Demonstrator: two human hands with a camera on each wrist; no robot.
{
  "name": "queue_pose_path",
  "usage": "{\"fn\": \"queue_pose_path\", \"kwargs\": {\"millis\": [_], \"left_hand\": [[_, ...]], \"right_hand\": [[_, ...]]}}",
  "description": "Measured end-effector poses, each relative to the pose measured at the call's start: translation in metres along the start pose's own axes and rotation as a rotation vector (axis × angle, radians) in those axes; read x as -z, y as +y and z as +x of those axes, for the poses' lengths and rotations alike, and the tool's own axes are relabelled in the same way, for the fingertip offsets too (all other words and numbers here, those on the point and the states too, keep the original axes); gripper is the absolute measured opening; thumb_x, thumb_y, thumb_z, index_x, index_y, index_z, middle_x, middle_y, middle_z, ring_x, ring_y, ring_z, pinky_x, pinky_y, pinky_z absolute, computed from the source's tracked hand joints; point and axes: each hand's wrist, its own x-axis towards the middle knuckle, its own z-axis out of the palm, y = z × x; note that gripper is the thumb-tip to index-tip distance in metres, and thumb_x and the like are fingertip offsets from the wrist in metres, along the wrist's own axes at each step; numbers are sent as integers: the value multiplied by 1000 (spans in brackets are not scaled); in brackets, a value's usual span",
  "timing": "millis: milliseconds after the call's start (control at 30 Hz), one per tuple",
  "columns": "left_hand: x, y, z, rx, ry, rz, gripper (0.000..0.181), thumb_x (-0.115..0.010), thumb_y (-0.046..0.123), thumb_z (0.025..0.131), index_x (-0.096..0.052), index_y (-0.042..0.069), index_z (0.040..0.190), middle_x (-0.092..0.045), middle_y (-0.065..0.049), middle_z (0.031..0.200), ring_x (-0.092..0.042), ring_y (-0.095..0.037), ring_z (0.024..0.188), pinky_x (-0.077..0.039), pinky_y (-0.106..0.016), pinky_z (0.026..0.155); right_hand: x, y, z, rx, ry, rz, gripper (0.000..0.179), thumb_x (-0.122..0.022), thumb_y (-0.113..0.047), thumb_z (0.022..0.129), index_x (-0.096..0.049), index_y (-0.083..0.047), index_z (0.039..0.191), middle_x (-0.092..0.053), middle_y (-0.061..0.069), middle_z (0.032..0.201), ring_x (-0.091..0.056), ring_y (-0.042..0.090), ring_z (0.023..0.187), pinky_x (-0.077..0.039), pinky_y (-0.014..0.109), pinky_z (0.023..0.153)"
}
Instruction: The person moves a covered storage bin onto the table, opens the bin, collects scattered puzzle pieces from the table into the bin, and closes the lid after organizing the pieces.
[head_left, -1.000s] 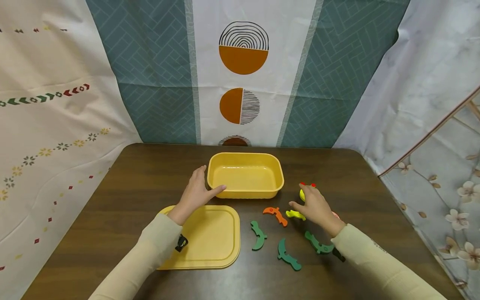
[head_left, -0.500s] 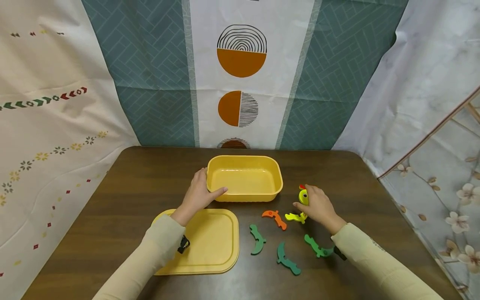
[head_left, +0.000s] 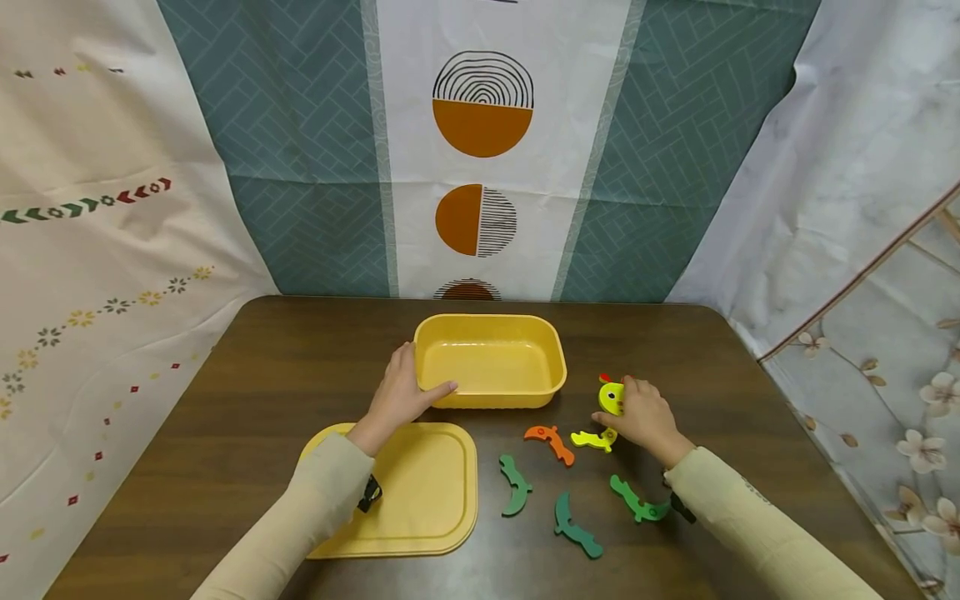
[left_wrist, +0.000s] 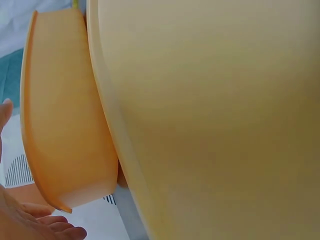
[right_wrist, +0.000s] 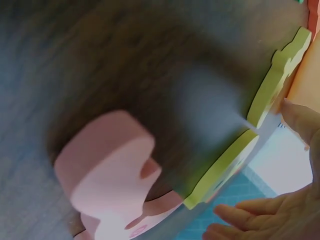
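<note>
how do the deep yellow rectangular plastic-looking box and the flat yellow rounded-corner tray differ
The deep yellow box has tall walls, while the flat yellow tray has only a low rim. The box stands farther from the person; the tray lies nearer. The left hand is at the box's left end, whereas the left sleeve hides part of the tray in the head view. Both are yellow with rounded corners.

Pale yellow tray is filling most of the frame, its curved edge partly hiding the orange-yellow box at left. Box is showing its outer wall. Left hand is entering at left edge, thumb spreading away from the fingers, fingers lying near box's lower end; contact unclear. Patterned cloth is showing behind.
</note>
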Motion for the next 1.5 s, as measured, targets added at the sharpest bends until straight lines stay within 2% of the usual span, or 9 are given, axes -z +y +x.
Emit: {"fn": "queue_pose_path", "kwargs": {"millis": [167,267,500,767,900,1067,1200,1500], "left_hand": [[-4,-3,-1,14,-41,3,107,-69,53,80,-12,-6,149,-13,-27,154,-22,-43,140,-29,-56,109],[-5,-4,-3,15,-41,-8,108,-70,52,80,-11,-6,149,-14,-27,154,-22,-43,140,-29,-56,109],[0,-9,-7,42,-39,-12,109,-70,52,80,-9,-6,149,-13,-26,154,-23,-43,139,-29,-57,109],[-2,-9,-5,49,-70,-45,112,-71,50,79,-5,-5,150,-9,-26,155,-19,-43,140,-28,-56,110],[-2,-6,1,51,-82,-64,112,-71,48,81,-1,-5,150,-4,-25,156,-14,-43,142,-24,-57,111],[-5,-4,7,42,-109,-88,113,-68,49,83,5,-5,150,3,-25,157,-9,-43,143,-22,-56,113],[-8,-3,8,49,-117,-87,114,-68,49,83,6,-5,150,4,-24,157,-8,-42,144,-22,-55,113],[-9,-1,8,62,-109,-88,116,-68,53,81,9,-2,150,5,-21,158,-7,-40,144,-22,-55,113]], "right_hand": [[-1,5,0,-50,-30,-28,96,-71,-49,78,-33,20,133,-46,37,126,-44,49,113,-41,59,94],[-1,7,-1,-71,-45,-15,95,-72,-50,77,-36,19,131,-47,36,121,-46,48,107,-43,58,89],[-6,0,3,-90,-69,5,92,-73,-53,75,-42,19,124,-49,32,110,-47,42,97,-46,53,81],[-13,5,8,-96,-95,-23,83,-70,-54,77,-53,18,112,-51,26,99,-45,37,90,-44,49,76],[-10,8,13,-85,-78,-20,80,-69,-53,78,-53,18,112,-50,27,99,-45,39,91,-43,51,78],[-5,13,17,-80,-44,-31,77,-68,-53,80,-55,17,109,-49,25,94,-43,37,86,-41,47,73],[-3,17,17,-58,-35,-32,74,-67,-51,81,-56,18,107,-49,23,92,-43,35,83,-40,44,69],[-4,21,19,-20,-3,-45,73,-68,-51,82,-57,17,105,-51,27,94,-46,36,82,-43,45,67]]}}
